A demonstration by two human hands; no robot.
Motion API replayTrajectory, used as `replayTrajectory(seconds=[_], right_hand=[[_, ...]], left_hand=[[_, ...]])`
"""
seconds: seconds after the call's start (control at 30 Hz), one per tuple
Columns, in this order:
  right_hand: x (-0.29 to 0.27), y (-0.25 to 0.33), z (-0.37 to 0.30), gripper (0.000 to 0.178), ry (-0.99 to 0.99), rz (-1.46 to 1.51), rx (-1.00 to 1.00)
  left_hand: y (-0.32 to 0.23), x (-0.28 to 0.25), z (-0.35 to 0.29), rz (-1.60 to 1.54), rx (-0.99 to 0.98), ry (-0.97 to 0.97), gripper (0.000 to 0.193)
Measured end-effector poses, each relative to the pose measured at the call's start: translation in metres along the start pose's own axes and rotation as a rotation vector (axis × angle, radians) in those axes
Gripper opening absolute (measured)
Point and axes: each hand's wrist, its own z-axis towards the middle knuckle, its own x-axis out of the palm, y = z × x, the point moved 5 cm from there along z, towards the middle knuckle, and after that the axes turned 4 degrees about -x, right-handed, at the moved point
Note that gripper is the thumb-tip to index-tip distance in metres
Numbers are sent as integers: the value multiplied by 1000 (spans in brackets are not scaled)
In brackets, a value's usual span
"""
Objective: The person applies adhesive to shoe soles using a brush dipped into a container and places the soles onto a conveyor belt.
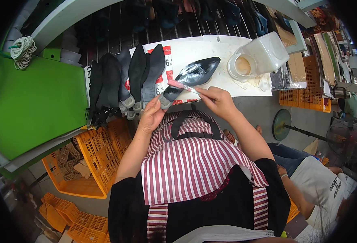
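Observation:
My left hand is closed on the heel end of a pointed black shoe sole, which slants up to the right over the white board. Its toe part shines as if wet, and the heel tip is grey. In my right hand is a small brush with a pinkish head, pinched by its handle. The brush head lies over the middle of the sole; whether it touches cannot be told. Left of the sole stands a row of similar dark soles. At the right is a white tub with pale liquid.
A cut translucent plastic jug leans behind the tub, beside crumpled paper. A green panel fills the left. Orange crates stand below. Dark shoes sit on a rack beyond the board. Another person sits at the lower right.

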Motion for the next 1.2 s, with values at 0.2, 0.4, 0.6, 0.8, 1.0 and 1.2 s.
replayTrajectory(seconds=[0.2,0.4,0.6,0.8,1.0,1.2], right_hand=[[9,-6,-21,27,169,4,-27],[-7,-13,-1,29,11,36,110],[-3,-16,-25,27,183,42,-16],[-9,-35,-19,26,0,-99,37],[-21,-19,-26,27,24,-128,-44],[-8,-25,-46,30,-8,-188,-37]], left_hand=[[-2,-9,4,15,0,17,44],[-1,-5,4,17,3,3,44],[1,-6,4,19,3,37,44],[0,-4,3,-8,12,-10,44],[2,-3,2,-3,19,-9,43],[5,4,1,-35,-8,15,47]])
